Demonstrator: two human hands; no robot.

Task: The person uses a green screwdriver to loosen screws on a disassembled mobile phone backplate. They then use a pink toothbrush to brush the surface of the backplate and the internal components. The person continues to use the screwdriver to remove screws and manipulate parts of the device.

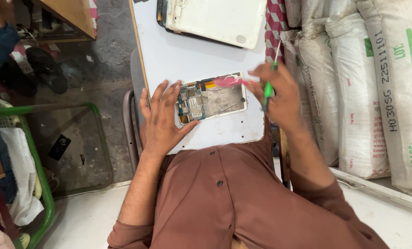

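White table top holds an opened phone with its back cover off. You can see the small green and blue parts inside at its left end and a grey metal plate on the right. The phone lies flat in the middle of the table, just in front of the person in the brown shirt.

The left hand lies flat with its fingers spread, and the fingertips touch the phone's left edge. The right hand is closed around a green-handled screwdriver and also pinches a pink tool, blurry, that reaches over the phone's far edge.

Farther away on the table lies a white tablet back cover. White sacks stand to the right. A green metal frame stands on the left.
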